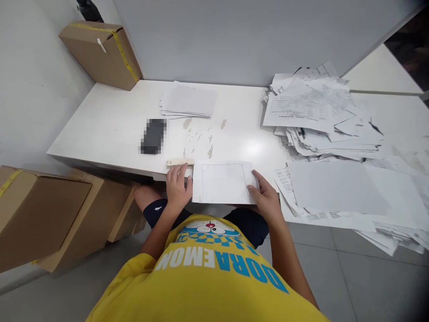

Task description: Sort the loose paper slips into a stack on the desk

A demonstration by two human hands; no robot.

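My right grip (pixel 266 199) clamps printed sheet (pixel 223 183); left grip (pixel 177 187) at cream stapler (pixel 180 162), closure unclear; behind, yellow shirt (pixel 201 295) reads "DORAEMON".

Bench (pixel 117 118): white, smooth top, straight front edge; worn, brownish-grey patches (pixel 210 139) near mid-surface. Rear: plain pale grey panel (pixel 217 40), upright along the bench's back edge. Left: white wall (pixel 27 89), a few small dark marks. Upper right: second white surface (pixel 385 71) beyond the panel's slanting edge; dark area (pixel 410 44) past it, contents unclear. Floor (pixel 315 259): large grey tiles, thin joint lines visible at lower right. Light: bright reflected spot (pixel 253 147) on bench top, right of the worn patches; source out of view.
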